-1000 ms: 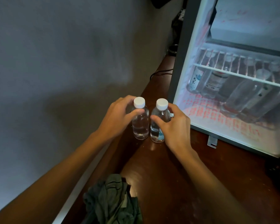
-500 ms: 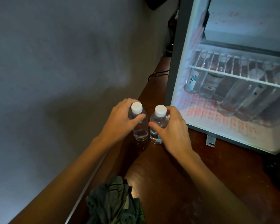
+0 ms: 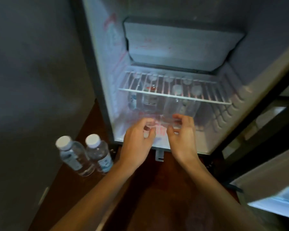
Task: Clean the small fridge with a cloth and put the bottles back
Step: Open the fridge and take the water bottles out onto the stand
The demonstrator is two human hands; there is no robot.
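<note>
Left hand [image 3: 137, 142], bottles [image 3: 98, 154] just left, untouched

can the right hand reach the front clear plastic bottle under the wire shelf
Probably yes: the right hand is at the open white fridge's mouth, before the front clear plastic bottle, nothing between.

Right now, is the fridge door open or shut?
Open: inside the fridge the wire shelf and bottles beneath show, and the door stands out at right.

Two bottles [image 3: 74, 157] on table [image 3: 157, 189] left of fridge [image 3: 97, 64]; others [image 3: 148, 99] inside, under shelf [image 3: 173, 95].
</note>
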